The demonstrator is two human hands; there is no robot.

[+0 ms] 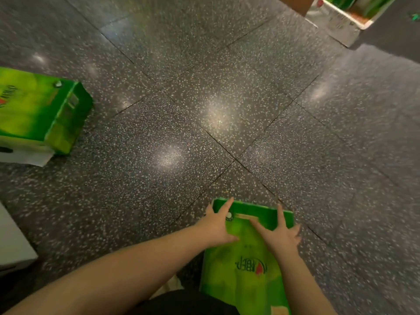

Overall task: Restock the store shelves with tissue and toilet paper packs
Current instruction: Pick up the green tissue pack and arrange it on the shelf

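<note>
Head view, looking down at a dark speckled floor (227,98) crossed by tile seams and spotted with light reflections. 1 green pack (245,258) sits at the lower centre, close to the person, its printed logo upside down to the camera and its far edge pointing away from the body. Both hands lie on the far end of this pack. The left hand (216,226) rests at the pack's far left corner, fingers spread and nearly straight, 1 finger reaching up to the far edge and the thumb lying across the top face; it is released rather than clenched, touching the pack without closing round it. The right hand (280,235) rests on the pack's far right part, fingers splayed and straight, 1 reaching the far edge and others spilling over the right side; it too lies flat on the pack, gripping nothing. Both bare forearms enter from the bottom edge. A second pack (43,108), also green, lies well to the left of the first and farther away, on top of a white sheet (25,158). A display (345,17) with green goods stands far beyond the first pack, to its right. A white block (13,244) sits left of the first pack, at the frame edge.
</note>
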